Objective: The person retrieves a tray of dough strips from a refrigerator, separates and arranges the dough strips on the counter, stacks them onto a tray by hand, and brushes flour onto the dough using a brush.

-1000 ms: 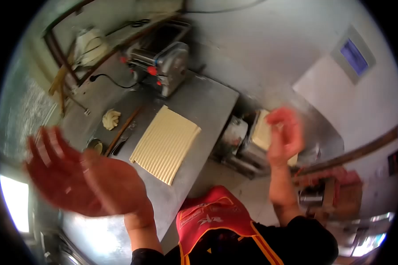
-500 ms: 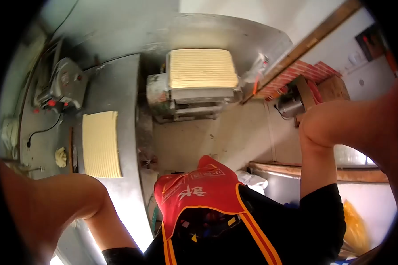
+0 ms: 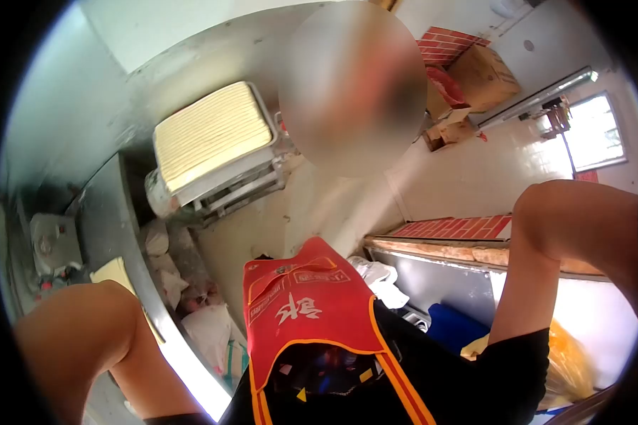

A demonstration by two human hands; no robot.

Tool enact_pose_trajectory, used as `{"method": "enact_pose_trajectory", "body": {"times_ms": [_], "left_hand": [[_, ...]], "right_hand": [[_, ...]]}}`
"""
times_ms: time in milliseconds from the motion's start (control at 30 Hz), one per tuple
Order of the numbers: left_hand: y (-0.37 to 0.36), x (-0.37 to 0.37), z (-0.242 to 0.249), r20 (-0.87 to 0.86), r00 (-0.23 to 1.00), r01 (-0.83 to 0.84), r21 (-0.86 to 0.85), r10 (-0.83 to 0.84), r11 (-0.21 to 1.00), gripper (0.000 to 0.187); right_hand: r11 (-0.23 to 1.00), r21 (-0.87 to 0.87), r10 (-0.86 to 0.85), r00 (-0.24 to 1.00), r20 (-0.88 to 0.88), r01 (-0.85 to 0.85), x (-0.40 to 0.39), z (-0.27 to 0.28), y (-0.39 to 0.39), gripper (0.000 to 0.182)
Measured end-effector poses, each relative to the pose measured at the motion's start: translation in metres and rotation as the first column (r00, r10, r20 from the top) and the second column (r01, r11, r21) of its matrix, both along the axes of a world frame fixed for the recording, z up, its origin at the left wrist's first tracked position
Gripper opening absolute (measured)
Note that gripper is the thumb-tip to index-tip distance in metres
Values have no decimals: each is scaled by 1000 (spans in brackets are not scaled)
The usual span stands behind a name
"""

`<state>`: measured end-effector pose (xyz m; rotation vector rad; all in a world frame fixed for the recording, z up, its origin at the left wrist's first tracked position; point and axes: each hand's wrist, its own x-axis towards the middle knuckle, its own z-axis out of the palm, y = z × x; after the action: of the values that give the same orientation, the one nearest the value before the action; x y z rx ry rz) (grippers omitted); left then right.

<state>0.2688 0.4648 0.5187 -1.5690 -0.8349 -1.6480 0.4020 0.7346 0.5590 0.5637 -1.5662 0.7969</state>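
Note:
Both of my arms are raised and bent, one at each side of the picture, and neither my left hand nor my right hand shows. Whether they hold anything is hidden. Pale ridged strips lie side by side in a block on a metal stand at the upper left. Part of another pale yellow piece shows on the steel table, just beyond my left elbow. A red apron with white lettering covers my front.
A grey machine stands at the far left. White bags lie beside the table. A ledge, blue item and yellow bag are at right. Cardboard boxes sit farther back. A round blurred patch hides the upper middle.
The camera view has turned right, so the stand, table and machine now appear farther left. A window has come into view at right. My left arm now covers most of the table's pale piece.

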Motion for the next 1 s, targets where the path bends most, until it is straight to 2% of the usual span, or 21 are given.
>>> {"method": "enact_pose_trajectory", "body": {"times_ms": [233,467,600,733,867,1000], "left_hand": [[92,-71,-13,25,985,169,37,-170,985,43],[170,-158,-33,14,969,244,73,-245,967,43],[246,-193,-43,41,914,402,69,-405,913,43],[326,-204,-42,48,827,554,92,-560,827,42],[391,-202,-32,-1,799,596,139,-601,791,42],[466,-192,-20,-8,752,656,104,-659,747,42]], "right_hand": [[980,28,-197,980,-4,198,-21,-5,74,33],[936,19,-352,935,-45,353,-60,-24,145,32],[866,-19,-500,866,-32,499,-56,-30,182,31],[795,-22,-606,795,-21,606,-50,-27,223,30],[770,-21,-638,769,-41,637,-39,-29,273,29],[689,-82,-724,689,-39,720,-19,-33,327,29]]}}
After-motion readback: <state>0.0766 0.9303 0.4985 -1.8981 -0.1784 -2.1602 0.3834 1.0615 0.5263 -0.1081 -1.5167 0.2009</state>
